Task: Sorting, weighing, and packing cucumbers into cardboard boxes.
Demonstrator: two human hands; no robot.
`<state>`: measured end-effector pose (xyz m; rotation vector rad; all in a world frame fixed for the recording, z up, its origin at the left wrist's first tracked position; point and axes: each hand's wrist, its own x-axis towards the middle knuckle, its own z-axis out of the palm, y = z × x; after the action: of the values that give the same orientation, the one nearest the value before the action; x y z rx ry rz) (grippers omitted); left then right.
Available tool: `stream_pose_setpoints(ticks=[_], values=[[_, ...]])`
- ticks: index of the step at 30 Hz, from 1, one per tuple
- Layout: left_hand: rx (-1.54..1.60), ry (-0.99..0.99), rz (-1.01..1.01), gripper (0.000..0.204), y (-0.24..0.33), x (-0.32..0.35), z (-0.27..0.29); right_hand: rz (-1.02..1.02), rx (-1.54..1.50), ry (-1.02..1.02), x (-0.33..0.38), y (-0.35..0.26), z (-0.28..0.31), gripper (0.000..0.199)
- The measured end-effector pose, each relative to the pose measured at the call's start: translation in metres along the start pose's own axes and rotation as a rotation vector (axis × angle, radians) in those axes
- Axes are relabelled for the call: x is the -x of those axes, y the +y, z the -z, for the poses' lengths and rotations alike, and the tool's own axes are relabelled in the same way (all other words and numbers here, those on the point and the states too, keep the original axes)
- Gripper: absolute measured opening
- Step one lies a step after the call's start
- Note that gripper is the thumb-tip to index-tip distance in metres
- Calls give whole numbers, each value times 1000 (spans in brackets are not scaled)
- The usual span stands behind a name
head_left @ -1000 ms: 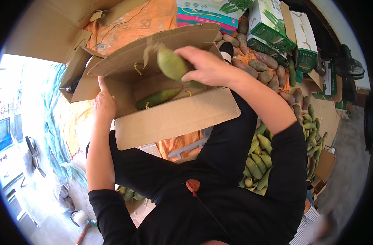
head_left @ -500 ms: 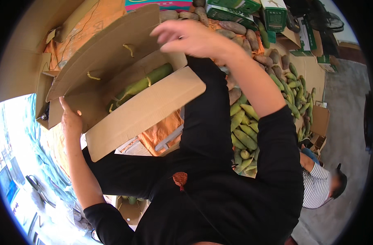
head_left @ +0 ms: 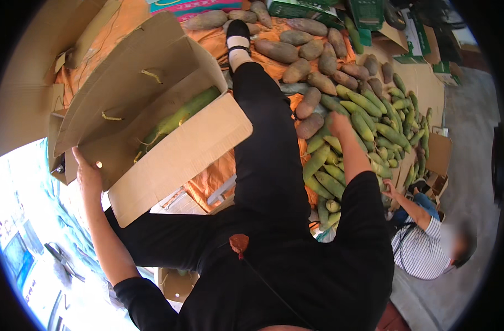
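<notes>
My left hand (head_left: 89, 175) grips the near left corner of an open cardboard box (head_left: 177, 160), its index finger lying along the edge. The box rests tilted across my lap with its flaps spread. Inside lies a long green radish (head_left: 199, 106) with thin root tails. Two short yellowish cord loops (head_left: 151, 76) hang from the box's far wall. My right hand (head_left: 339, 122) reaches down into a large pile of green radishes (head_left: 332, 185). Its fingers are smeared by motion, so whether they hold anything cannot be seen.
Several brownish, soil-covered root vegetables (head_left: 277, 51) lie on an orange sheet (head_left: 216, 41) beyond my outstretched leg. Green cartons (head_left: 368, 14) stand at the back. At the right, a person in a striped shirt (head_left: 423, 251) reaches a hand (head_left: 393, 190) toward the pile.
My right hand has moved from above the box's right end down to the radish pile on the right. The left hand stays on the box. The other person's arm has reached toward the pile.
</notes>
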<state>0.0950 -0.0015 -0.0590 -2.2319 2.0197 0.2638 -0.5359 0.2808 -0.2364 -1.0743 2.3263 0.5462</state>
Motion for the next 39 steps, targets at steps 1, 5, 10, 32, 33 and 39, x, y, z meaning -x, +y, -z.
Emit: stream_pose_setpoints(ticks=[1, 5, 10, 32, 33, 39], values=[[-9, -11, 12, 76, 0, 1, 0, -39, 66, -31, 4, 8, -16, 45], [-10, 59, -12, 78, -5, 2, -2, -66, 138, 90, 46, 20, -58, 47], [-45, -39, 102, 76, 22, 10, 14, -130, 286, -146, 58, 16, -61, 45], [81, -41, 68, 80, 9, 5, 9, 248, -494, 401, 47, -23, 37, 58], [79, -32, 61, 81, 5, 5, 7, 262, -653, 437, 50, -37, 57, 57], [1, -5, 46, 82, -1, 4, -1, 666, -1202, 463, 110, -127, 206, 53]])
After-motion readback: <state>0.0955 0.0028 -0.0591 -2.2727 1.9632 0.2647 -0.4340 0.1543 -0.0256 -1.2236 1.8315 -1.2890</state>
